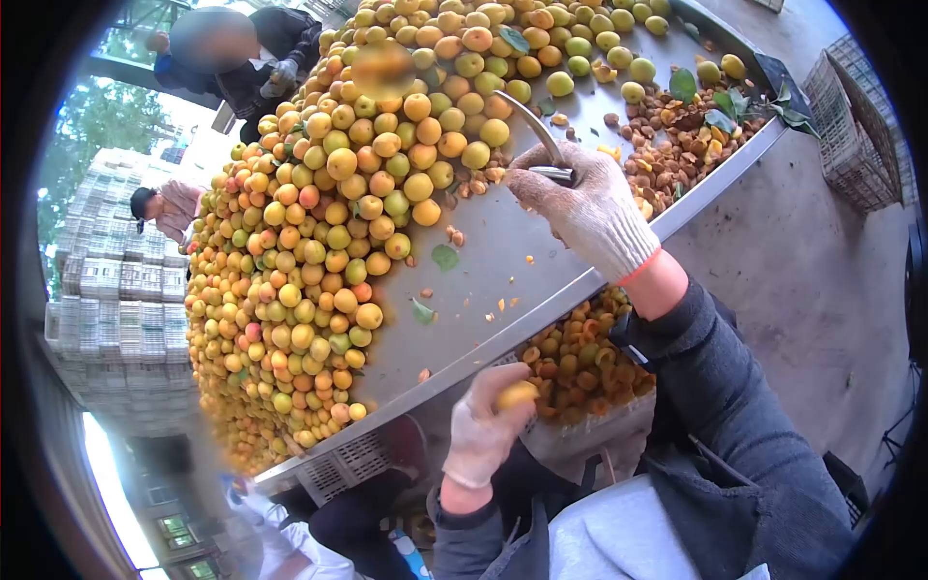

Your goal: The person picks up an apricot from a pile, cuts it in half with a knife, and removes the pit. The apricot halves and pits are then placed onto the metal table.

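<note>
Where the steel tray (503,280) crosses the view on a slant, its contents fall into three lots.

1. Apricots (329,222): a deep heap, yellow to orange with some green, covering the tray's left and upper parts and reaching its far edge.
2. Pits (667,145): a brown pile near the rim, upper right, mixed with scraps of flesh.
3. Leaves (720,101): a few on the pits, two more lying loose on bare steel.

Crate (580,430): pale plastic, set under the tray's near rim, holding cut halves (580,362). Its near wall is partly covered by the left hand and the right sleeve.

Basket (348,459): grey mesh, under the rim further left; contents not visible.

Right hand (580,208): gloved, resting on the tray at the foot of the heap, fingers closed around a curved metal tool (532,126). The working end of the tool is hidden in the fist.

Left hand (483,425): gloved, below the rim and just beside the crate, fingers wrapped about one fruit (517,394), only the top of which shows.

Stacks (116,290): pale empty crates piled high at far left. More crates (855,126) stand on the concrete floor, upper right, cut off by the lens edge.

Two other people: one (261,58) at the far side of the heap, a gloved hand on the fruit; one (169,208) by the stacks, mostly hidden behind the heap.
</note>
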{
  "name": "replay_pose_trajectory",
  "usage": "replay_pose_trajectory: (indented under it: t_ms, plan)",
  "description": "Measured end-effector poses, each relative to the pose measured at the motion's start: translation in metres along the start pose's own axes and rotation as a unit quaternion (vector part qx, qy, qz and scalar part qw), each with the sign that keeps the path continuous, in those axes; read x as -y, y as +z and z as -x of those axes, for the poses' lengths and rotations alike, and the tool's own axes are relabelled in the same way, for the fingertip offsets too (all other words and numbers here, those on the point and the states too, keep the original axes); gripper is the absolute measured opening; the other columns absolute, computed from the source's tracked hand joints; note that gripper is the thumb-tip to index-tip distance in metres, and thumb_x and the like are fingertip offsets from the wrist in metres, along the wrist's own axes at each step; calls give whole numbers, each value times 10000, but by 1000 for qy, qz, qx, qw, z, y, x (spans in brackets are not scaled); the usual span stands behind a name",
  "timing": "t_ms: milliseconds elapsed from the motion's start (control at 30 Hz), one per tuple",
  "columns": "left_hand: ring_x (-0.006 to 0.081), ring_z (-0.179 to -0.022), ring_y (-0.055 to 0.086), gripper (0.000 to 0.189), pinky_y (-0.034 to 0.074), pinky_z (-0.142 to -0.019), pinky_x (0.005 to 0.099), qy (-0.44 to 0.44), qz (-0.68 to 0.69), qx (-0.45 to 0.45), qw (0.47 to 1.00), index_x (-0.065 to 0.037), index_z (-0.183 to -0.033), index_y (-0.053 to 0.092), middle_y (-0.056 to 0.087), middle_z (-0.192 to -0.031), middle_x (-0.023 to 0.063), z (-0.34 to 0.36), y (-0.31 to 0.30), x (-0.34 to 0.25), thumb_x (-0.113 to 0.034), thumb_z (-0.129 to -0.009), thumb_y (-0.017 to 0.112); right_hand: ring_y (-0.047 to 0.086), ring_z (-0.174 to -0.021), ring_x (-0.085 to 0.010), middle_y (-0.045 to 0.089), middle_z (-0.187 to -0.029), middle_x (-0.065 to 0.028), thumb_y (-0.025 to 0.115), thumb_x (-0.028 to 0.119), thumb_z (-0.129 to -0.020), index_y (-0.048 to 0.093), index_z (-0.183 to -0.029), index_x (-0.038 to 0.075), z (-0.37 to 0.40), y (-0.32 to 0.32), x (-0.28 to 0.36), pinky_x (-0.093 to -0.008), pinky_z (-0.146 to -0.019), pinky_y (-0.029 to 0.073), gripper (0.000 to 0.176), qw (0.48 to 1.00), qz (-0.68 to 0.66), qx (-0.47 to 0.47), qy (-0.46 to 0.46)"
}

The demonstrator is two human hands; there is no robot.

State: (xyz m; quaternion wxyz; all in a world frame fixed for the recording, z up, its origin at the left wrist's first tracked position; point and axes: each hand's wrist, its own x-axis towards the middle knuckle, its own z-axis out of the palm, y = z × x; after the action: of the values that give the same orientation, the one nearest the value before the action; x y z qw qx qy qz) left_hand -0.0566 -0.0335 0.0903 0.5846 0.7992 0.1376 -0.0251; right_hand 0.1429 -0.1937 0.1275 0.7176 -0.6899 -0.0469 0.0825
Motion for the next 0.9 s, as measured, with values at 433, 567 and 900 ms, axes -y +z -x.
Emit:
replay_pose_trajectory:
  t_ms: [433, 567, 900]
  plan:
    - [274, -638, 676, 548, 553, -617, 341, -337, -186, -104, 917, 11, -1195, 569, 654, -1036, 186, -208, -49, 31, -399, -833, 603, 595, -721, -92, 648, -798, -71, 655, 111, -805, 665, -910, -1, -7, -45, 16, -244, -670, 474, 154, 997, -66, -33, 1]
    - [278, -885, 680, 500, 558, -702, 367, -32, -545, -77, 834, -33, -1148, 593, 644, -1099, 168, -262, 62, 28, -442, -864, 548, 480, -489, -37, 569, -661, 18, 654, 84, -821, 658, -912, 31, -8, -54, 17, -199, -439, 372, 106, 994, -88, -48, -51]
    - [322, -1034, 605, 493, 502, -859, 442, -80, -499, -168, 846, -99, -1209, 569, 540, -1204, 162, -249, 41, -30, -403, -827, 634, 539, -605, -60, 582, -780, -3, 631, 97, -849, 652, -931, 20, 0, -71, 22, -215, -507, 460, 114, 994, -86, -64, -34]
